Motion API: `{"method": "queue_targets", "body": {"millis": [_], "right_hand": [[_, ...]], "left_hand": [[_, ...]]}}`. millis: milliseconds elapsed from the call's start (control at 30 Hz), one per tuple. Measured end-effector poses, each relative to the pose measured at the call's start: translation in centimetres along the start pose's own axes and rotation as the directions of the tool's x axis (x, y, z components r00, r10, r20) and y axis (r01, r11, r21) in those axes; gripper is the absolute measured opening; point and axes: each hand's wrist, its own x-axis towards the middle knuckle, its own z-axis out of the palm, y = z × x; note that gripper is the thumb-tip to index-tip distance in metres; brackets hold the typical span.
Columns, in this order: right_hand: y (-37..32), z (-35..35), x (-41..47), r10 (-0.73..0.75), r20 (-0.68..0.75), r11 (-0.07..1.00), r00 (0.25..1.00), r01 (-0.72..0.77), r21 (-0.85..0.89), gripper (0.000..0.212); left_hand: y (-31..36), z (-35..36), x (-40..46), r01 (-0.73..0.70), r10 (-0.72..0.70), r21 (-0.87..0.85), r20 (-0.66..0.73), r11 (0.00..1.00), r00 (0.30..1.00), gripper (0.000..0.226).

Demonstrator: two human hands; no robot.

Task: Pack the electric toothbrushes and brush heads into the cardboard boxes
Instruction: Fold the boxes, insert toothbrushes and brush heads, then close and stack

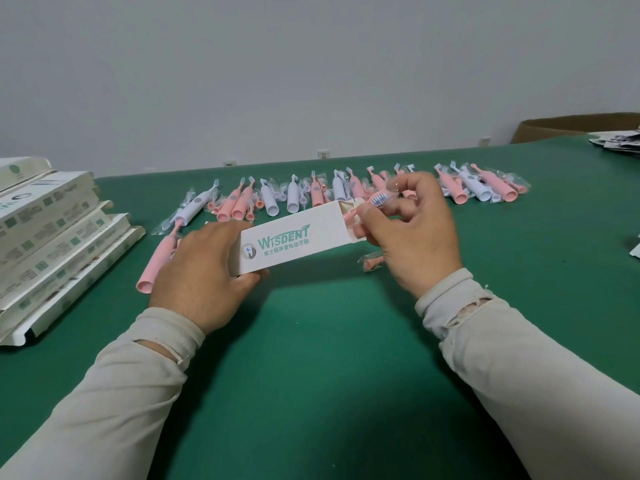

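Observation:
My left hand (204, 271) grips the left end of a white cardboard box (294, 237) printed "WISDENT", held just above the green table (329, 358). Its right end is open. My right hand (412, 233) holds a pink brush head (374, 204) in clear wrap at that opening, blue-white bristles up, its stem partly inside the box. A bare pink toothbrush (156, 261) lies on the table under my left hand. Another wrapped pink brush head (372, 262) lies below my right hand. A row of several pink and white toothbrushes and brush heads (273, 199) stretches across the table behind.
A stack of flattened white boxes (52, 244) sits at the left edge. A brown carton (571, 128) stands beyond the far right table edge, with printed leaflets (620, 142) near it. A white wall with sockets rises behind the table.

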Motion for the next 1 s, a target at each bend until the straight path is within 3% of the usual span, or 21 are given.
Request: {"method": "queue_targets", "body": {"millis": [267,533,700,867,933,1000], "right_hand": [[-0.09,-0.04,0.03,0.007,-0.030,0.990,1.000,-0.011,-0.137,0.015],[-0.18,0.16,-0.25,-0.102,0.038,0.978,0.994,0.108,-0.179,0.021],[0.14,-0.10,-0.03,-0.155,-0.004,0.928,0.988,0.145,-0.344,0.015],[0.36,-0.08,-0.17,-0.129,0.076,0.873,0.989,0.150,-0.465,0.013],[0.26,-0.08,-0.05,-0.075,0.138,0.891,0.988,0.129,-0.436,0.013],[-0.06,0.03,0.00,0.025,0.251,0.960,0.968,0.047,-0.275,0.020]], "left_hand": [[-0.10,0.04,0.05,0.061,-0.061,-0.007,-0.002,0.998,0.998,0.051],[-0.14,0.02,0.04,0.068,-0.068,0.002,0.000,0.998,0.998,0.050],[0.29,-0.11,-0.06,0.015,-0.016,0.024,0.018,1.000,1.000,0.053],[0.55,-0.08,-0.19,0.008,-0.009,0.019,0.033,1.000,0.999,0.053],[0.46,-0.13,-0.19,0.011,-0.011,0.011,0.031,1.000,0.999,0.053],[0.46,-0.17,-0.13,0.009,-0.009,0.005,0.020,1.000,1.000,0.054]]}}
